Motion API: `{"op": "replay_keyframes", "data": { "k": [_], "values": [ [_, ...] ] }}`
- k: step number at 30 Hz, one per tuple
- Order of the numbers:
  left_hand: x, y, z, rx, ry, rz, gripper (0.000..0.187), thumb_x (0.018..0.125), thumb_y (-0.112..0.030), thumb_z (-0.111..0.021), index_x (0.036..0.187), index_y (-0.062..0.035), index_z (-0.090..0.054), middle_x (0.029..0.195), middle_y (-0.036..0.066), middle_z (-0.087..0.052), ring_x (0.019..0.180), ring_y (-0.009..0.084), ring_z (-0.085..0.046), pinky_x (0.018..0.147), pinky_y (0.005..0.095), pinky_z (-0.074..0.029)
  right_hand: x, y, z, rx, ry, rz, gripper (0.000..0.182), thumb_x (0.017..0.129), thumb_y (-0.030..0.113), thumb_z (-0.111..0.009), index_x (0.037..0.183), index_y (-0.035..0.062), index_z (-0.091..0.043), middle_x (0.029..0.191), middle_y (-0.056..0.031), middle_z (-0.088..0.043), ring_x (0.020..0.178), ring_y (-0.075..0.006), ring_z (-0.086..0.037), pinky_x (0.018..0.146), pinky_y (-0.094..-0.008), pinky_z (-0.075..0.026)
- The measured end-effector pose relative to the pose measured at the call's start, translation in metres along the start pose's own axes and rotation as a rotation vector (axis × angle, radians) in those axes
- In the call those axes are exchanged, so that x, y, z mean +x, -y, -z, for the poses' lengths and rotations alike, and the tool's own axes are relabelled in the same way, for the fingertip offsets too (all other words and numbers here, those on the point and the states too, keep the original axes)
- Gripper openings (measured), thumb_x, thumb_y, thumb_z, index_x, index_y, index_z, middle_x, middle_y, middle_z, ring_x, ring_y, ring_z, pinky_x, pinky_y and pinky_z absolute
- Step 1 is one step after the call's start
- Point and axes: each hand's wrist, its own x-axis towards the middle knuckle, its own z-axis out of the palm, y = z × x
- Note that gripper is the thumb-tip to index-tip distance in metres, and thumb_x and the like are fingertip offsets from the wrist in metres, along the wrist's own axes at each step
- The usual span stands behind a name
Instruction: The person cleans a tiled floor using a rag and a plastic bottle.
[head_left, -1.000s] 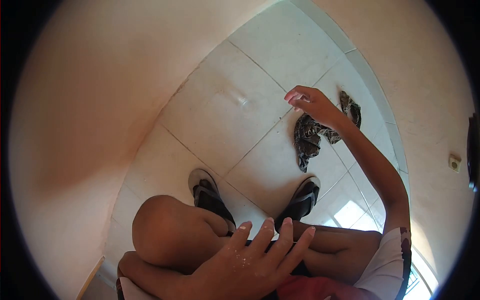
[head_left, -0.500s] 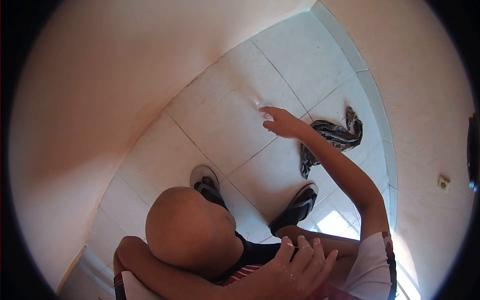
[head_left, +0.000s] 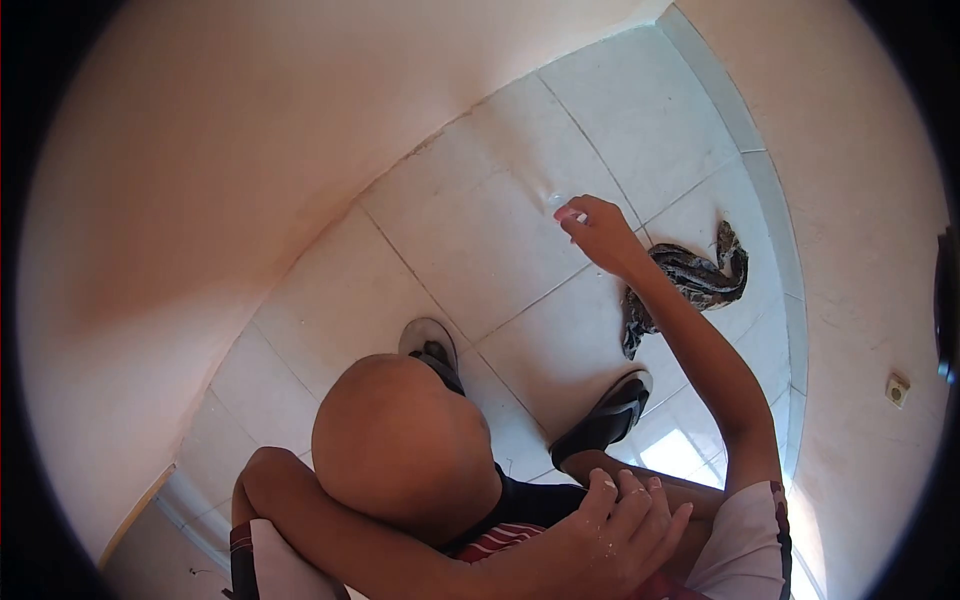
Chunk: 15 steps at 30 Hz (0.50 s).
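Observation:
My right hand [head_left: 598,232] reaches out low over the tiled floor. Its fingers are pinched round a small clear, shiny thing [head_left: 557,203] with a pinkish part beside the fingertips; its kind is too small to make out. Close behind that forearm lies a crumpled dark patterned cloth [head_left: 695,277] on the floor. My left hand [head_left: 628,525] rests near my lap by the right thigh, fingers loosely bent and apart, holding nothing. White specks dot its fingers and back.
The peach wall [head_left: 230,190] meets the floor tiles [head_left: 440,240] on the left. A grey baseboard [head_left: 770,210] runs along the right wall, which carries a socket [head_left: 897,390]. My sandalled feet, one in a dark sandal [head_left: 605,415], stand on the tiles.
The whole view has shifted slightly to the right. My right hand has turned a little, its fingers more curled round the clear thing. The left hand keeps about the same pose.

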Motion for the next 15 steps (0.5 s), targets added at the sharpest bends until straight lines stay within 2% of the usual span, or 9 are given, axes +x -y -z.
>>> {"op": "replay_keyframes", "data": {
  "k": [1, 2, 4, 5, 9, 11, 12, 14, 15],
  "values": [
    [-0.001, -0.001, 0.001, 0.001, -0.001, 0.006, 0.044, 0.099, -0.023, -0.053, 0.138, -0.0054, -0.062, 0.117, 0.016, -0.067, 0.111, 0.0323, -0.063, 0.091, 0.0469, -0.051, -0.003, 0.011, 0.009, 0.070, 0.042, -0.139, 0.039, 0.093, 0.029, -0.062, 0.110, -0.0045, -0.071, 0.097, -0.0180, -0.074, 0.087, -0.0244, -0.074, 0.081, -0.0364, -0.056],
    [-0.002, -0.001, 0.003, -0.005, 0.011, -0.004, 0.044, 0.098, -0.023, -0.054, 0.137, -0.0054, -0.063, 0.116, 0.015, -0.067, 0.110, 0.0315, -0.063, 0.090, 0.0464, -0.051, -0.005, 0.011, 0.013, 0.068, 0.043, -0.135, 0.039, 0.093, 0.029, -0.062, 0.110, -0.0045, -0.071, 0.097, -0.0180, -0.074, 0.087, -0.0244, -0.074, 0.081, -0.0364, -0.056],
    [-0.003, -0.004, 0.004, -0.003, 0.015, -0.013, 0.044, 0.098, -0.024, -0.055, 0.137, -0.0054, -0.063, 0.115, 0.015, -0.067, 0.108, 0.0307, -0.063, 0.089, 0.0460, -0.050, -0.004, 0.020, 0.025, 0.132, 0.049, -0.167, 0.037, 0.095, 0.029, -0.059, 0.104, -0.0045, -0.073, 0.093, -0.0133, -0.074, 0.077, -0.0165, -0.073, 0.072, -0.0326, -0.056],
    [-0.004, -0.007, 0.000, -0.019, -0.004, -0.002, 0.044, 0.098, -0.024, -0.055, 0.137, -0.0054, -0.063, 0.115, 0.014, -0.067, 0.108, 0.0296, -0.063, 0.089, 0.0456, -0.050, -0.004, 0.027, 0.029, 0.162, 0.077, -0.260, 0.037, 0.097, 0.028, -0.057, 0.102, -0.0046, -0.074, 0.094, -0.0134, -0.075, 0.082, -0.0163, -0.074, 0.070, -0.0316, -0.056],
    [-0.010, -0.011, -0.007, -0.012, -0.087, 0.009, 0.044, 0.097, -0.025, -0.057, 0.135, -0.0048, -0.063, 0.112, 0.013, -0.068, 0.105, 0.0272, -0.063, 0.086, 0.0455, -0.051, 0.004, 0.013, 0.023, 0.175, 0.149, -0.228, 0.037, 0.097, 0.028, -0.057, 0.104, -0.0041, -0.074, 0.093, -0.0140, -0.075, 0.086, -0.0172, -0.074, 0.071, -0.0308, -0.057],
    [-0.013, -0.013, -0.005, 0.004, -0.086, 0.030, 0.043, 0.097, -0.025, -0.057, 0.135, -0.0043, -0.064, 0.112, 0.013, -0.068, 0.105, 0.0267, -0.064, 0.085, 0.0455, -0.051, 0.007, 0.009, 0.014, 0.201, 0.032, -0.152, 0.038, 0.097, 0.028, -0.057, 0.106, -0.0046, -0.075, 0.093, -0.0157, -0.075, 0.089, -0.0178, -0.074, 0.074, -0.0304, -0.058],
    [-0.014, -0.013, -0.003, 0.017, -0.082, 0.036, 0.043, 0.097, -0.025, -0.057, 0.134, -0.0039, -0.064, 0.111, 0.012, -0.068, 0.104, 0.0263, -0.064, 0.084, 0.0454, -0.051, 0.010, 0.008, 0.010, 0.202, 0.042, -0.146, 0.038, 0.097, 0.028, -0.057, 0.106, -0.0046, -0.075, 0.093, -0.0157, -0.075, 0.089, -0.0178, -0.074, 0.074, -0.0304, -0.058],
    [-0.014, -0.014, -0.009, -0.020, -0.097, 0.054, 0.042, 0.098, -0.025, -0.057, 0.133, -0.0036, -0.064, 0.110, 0.013, -0.068, 0.103, 0.0262, -0.064, 0.083, 0.0455, -0.051, 0.017, 0.005, 0.004, 0.144, 0.025, -0.117, 0.040, 0.097, 0.028, -0.056, 0.109, -0.0054, -0.074, 0.098, -0.0182, -0.076, 0.093, -0.0240, -0.075, 0.080, -0.0343, -0.058],
    [-0.014, -0.015, -0.011, -0.062, -0.111, 0.062, 0.041, 0.098, -0.025, -0.056, 0.132, -0.0033, -0.064, 0.110, 0.013, -0.068, 0.103, 0.0262, -0.064, 0.082, 0.0456, -0.052, 0.021, 0.004, 0.001, 0.149, 0.030, -0.111, 0.040, 0.097, 0.028, -0.056, 0.109, -0.0054, -0.074, 0.098, -0.0182, -0.076, 0.093, -0.0240, -0.075, 0.080, -0.0343, -0.058]
  ]
}}
